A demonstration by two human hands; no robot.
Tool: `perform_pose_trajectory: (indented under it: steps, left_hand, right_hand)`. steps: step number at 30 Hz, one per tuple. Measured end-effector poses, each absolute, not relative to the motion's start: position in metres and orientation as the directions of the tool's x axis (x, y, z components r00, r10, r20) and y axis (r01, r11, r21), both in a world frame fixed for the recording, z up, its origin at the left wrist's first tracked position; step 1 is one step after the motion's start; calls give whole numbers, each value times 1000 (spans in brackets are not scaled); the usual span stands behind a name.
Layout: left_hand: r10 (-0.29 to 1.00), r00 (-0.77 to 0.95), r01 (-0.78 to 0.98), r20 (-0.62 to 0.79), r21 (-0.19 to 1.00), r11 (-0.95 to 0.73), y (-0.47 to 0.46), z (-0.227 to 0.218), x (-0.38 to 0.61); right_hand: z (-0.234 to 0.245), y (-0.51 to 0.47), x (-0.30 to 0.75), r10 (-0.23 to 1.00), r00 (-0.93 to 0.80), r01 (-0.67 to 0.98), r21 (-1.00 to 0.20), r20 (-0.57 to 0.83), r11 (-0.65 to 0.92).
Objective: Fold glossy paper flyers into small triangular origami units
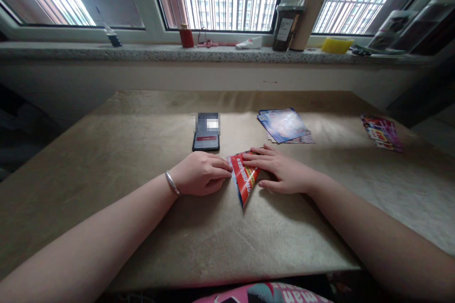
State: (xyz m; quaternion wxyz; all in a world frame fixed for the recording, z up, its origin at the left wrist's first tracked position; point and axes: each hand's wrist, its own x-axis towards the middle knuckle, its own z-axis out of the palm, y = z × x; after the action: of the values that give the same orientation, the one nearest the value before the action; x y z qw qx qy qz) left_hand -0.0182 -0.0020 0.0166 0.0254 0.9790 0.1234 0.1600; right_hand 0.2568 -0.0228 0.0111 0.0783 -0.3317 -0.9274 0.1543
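Observation:
A folded sheet of glossy paper [245,182], red with white and yellow print, lies on the table between my hands, one point toward me. My left hand [204,173], with a silver bangle at the wrist, has its fingers bent together at the paper's left edge; whether they pinch it is hidden. Across the paper's upper right part rests my right hand [282,169], palm down, fingers stretched out and thumb apart. Just beyond my left hand is a phone [206,142], its screen partly blurred.
Blue printed sheets [284,124] lie stacked beyond my right hand. Colourful printed cards [382,132] sit at the table's right side. On the window sill [149,54] stand a red container [186,36], a dark lidded cup [284,28] and a yellow roll [336,46].

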Motion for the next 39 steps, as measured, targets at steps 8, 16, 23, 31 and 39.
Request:
perform_pose_trajectory:
  steps: [8,16,23,31,39]
  left_hand:
    - [297,890,271,347,124,-955,0,12,-19]
    - [302,888,274,347,130,-953,0,15,-21]
    - [298,894,272,334,123,-954,0,12,-19]
    - [280,895,263,347,95,-960,-1,13,-17]
    - [282,905,276,320,65,-959,-3,12,-12]
  right_hand:
    - [7,-19,253,633,-774,590,-324,37,740]
    - [4,-17,250,643,-763,590,-334,69,735]
    - [1,-16,249,641,-761,575,-350,104,739]
    - [3,-16,249,633,-768,564,-361,102,743]
    - [3,-16,249,635,-767,574,-345,93,743]
